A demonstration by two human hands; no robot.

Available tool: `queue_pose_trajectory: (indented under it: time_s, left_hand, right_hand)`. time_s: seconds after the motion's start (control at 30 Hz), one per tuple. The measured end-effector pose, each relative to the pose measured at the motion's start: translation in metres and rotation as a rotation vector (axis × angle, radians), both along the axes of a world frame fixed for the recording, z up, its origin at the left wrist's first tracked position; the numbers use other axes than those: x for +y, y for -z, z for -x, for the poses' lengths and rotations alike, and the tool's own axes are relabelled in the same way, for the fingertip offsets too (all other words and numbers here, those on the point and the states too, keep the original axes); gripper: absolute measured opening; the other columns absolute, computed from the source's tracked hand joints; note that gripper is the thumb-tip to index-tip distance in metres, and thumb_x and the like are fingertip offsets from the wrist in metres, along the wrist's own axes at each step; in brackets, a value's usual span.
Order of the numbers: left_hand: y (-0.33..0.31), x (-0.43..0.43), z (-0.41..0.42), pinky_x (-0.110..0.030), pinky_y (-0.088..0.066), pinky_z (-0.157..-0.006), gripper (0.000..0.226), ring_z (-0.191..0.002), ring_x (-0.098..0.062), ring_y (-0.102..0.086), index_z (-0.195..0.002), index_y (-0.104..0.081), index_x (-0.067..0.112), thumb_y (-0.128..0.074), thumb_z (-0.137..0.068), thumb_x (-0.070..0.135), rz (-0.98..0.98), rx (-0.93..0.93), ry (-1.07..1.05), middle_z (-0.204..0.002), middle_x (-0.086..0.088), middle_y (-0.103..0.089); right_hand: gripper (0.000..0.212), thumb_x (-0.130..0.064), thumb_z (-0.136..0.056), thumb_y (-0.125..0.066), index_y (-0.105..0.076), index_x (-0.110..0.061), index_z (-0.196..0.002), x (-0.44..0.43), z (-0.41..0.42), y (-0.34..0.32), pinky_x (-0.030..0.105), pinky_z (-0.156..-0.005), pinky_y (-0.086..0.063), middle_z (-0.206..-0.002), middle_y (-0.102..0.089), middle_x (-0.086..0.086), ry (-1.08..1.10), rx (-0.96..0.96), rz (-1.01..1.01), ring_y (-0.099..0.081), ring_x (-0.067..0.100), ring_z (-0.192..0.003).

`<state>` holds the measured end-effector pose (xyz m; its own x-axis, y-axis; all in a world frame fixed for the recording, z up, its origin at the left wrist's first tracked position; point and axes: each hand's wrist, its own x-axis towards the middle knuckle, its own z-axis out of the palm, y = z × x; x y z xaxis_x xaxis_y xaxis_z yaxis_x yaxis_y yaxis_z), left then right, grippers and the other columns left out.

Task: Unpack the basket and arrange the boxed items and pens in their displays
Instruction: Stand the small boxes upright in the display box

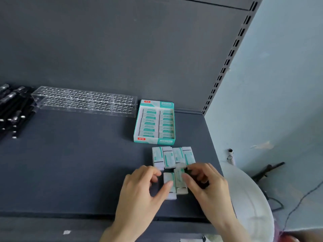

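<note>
Left hand [139,187] and right hand [208,186] each pinch small boxes [180,182] just before the display box [153,141], seemingly squaring them to load.

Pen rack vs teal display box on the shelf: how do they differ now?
The pen rack is clear acrylic and long; the teal display box is opaque printed card and shorter. The pen rack's holes are empty, the pens lying beside it; the display box is packed with small boxes. Both sit at the back of the dark shelf.
</note>
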<state>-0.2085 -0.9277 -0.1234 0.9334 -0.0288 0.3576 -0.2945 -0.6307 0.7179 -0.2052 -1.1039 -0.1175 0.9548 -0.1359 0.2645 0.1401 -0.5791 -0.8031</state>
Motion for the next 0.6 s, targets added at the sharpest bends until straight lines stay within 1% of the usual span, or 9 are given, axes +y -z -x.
queue_pose_trajectory:
  time_s: [0.03,0.07,0.17,0.27,0.3,0.4,0.43,0.5,0.6]
  left_hand:
    - [-0.001,-0.005,0.005,-0.027,-0.043,-0.064,0.03,-0.067,-0.002,-0.049,-0.08,-0.061,0.022,-0.063,-0.072,0.051,-0.053,-0.012,-0.027,-0.072,0.015,-0.054]
    - [-0.002,-0.008,0.009,-0.031,-0.042,-0.063,0.034,-0.069,-0.007,-0.053,-0.08,-0.062,0.022,-0.059,-0.071,0.055,-0.089,-0.011,-0.046,-0.073,0.014,-0.054]
    - [-0.003,-0.015,0.019,-0.033,-0.039,-0.064,0.041,-0.074,-0.016,-0.057,-0.085,-0.066,0.02,-0.056,-0.072,0.058,-0.205,0.041,-0.107,-0.079,0.009,-0.055]
    - [0.001,-0.015,0.025,-0.032,-0.035,-0.072,0.03,-0.082,-0.019,-0.056,-0.099,-0.07,0.02,-0.071,-0.077,0.041,-0.218,0.086,-0.133,-0.088,0.008,-0.055]
    - [0.002,-0.015,0.027,-0.032,-0.034,-0.073,0.028,-0.083,-0.019,-0.054,-0.101,-0.07,0.02,-0.072,-0.078,0.035,-0.211,0.091,-0.135,-0.09,0.007,-0.055]
    - [0.0,-0.017,0.032,-0.032,-0.033,-0.075,0.033,-0.086,-0.02,-0.053,-0.104,-0.07,0.018,-0.06,-0.077,0.036,-0.209,0.123,-0.181,-0.093,0.006,-0.055]
    - [0.0,-0.019,0.033,-0.033,-0.034,-0.075,0.035,-0.086,-0.021,-0.054,-0.104,-0.07,0.017,-0.06,-0.077,0.037,-0.226,0.126,-0.206,-0.093,0.004,-0.055]
    - [-0.001,-0.023,0.032,-0.035,-0.038,-0.073,0.032,-0.082,-0.025,-0.056,-0.099,-0.071,0.016,-0.07,-0.076,0.039,-0.279,0.109,-0.242,-0.091,0.0,-0.056]
    - [-0.003,-0.025,0.031,-0.036,-0.04,-0.071,0.022,-0.079,-0.025,-0.056,-0.092,-0.072,0.018,-0.08,-0.073,0.027,-0.29,0.088,-0.244,-0.09,-0.001,-0.056]
  right_hand:
    - [0.016,-0.024,-0.074,-0.077,-0.067,-0.027,-0.085,-0.003,0.003,0.001,0.008,-0.065,-0.041,-0.079,-0.06,-0.012,-0.012,0.031,0.016,-0.057,0.006,-0.075]
    - [0.018,-0.029,-0.073,-0.077,-0.065,-0.027,-0.086,-0.004,0.004,0.003,0.01,-0.068,-0.043,-0.082,-0.058,-0.014,-0.023,0.053,0.044,-0.057,0.006,-0.08]
    - [0.026,-0.039,-0.075,-0.074,-0.063,-0.024,-0.094,-0.005,0.006,0.003,0.015,-0.076,-0.043,-0.091,-0.053,-0.02,-0.08,0.077,0.173,-0.05,0.005,-0.091]
    - [0.03,-0.031,-0.082,-0.07,-0.061,-0.028,-0.11,-0.011,0.006,-0.002,0.015,-0.084,-0.041,-0.1,-0.051,-0.021,-0.173,0.129,0.184,-0.046,0.007,-0.099]
    - [0.031,-0.028,-0.083,-0.068,-0.06,-0.028,-0.113,-0.015,0.007,-0.002,0.014,-0.087,-0.039,-0.102,-0.051,-0.02,-0.205,0.143,0.181,-0.045,0.007,-0.101]
    - [0.037,-0.021,-0.086,-0.062,-0.057,-0.023,-0.123,-0.022,0.012,-0.001,0.005,-0.088,-0.031,-0.111,-0.049,-0.016,-0.228,0.138,0.198,-0.04,0.006,-0.106]
    - [0.039,-0.022,-0.087,-0.061,-0.056,-0.021,-0.125,-0.021,0.014,-0.001,0.004,-0.087,-0.029,-0.112,-0.046,-0.015,-0.21,0.126,0.205,-0.039,0.006,-0.107]
    - [0.041,-0.028,-0.086,-0.063,-0.057,-0.018,-0.125,-0.017,0.015,0.0,0.009,-0.087,-0.029,-0.112,-0.043,-0.013,-0.174,0.096,0.247,-0.038,0.01,-0.108]
    - [0.039,-0.032,-0.084,-0.066,-0.059,-0.021,-0.121,-0.013,0.014,0.0,0.02,-0.089,-0.037,-0.112,-0.048,-0.009,-0.176,0.082,0.303,-0.039,0.012,-0.104]
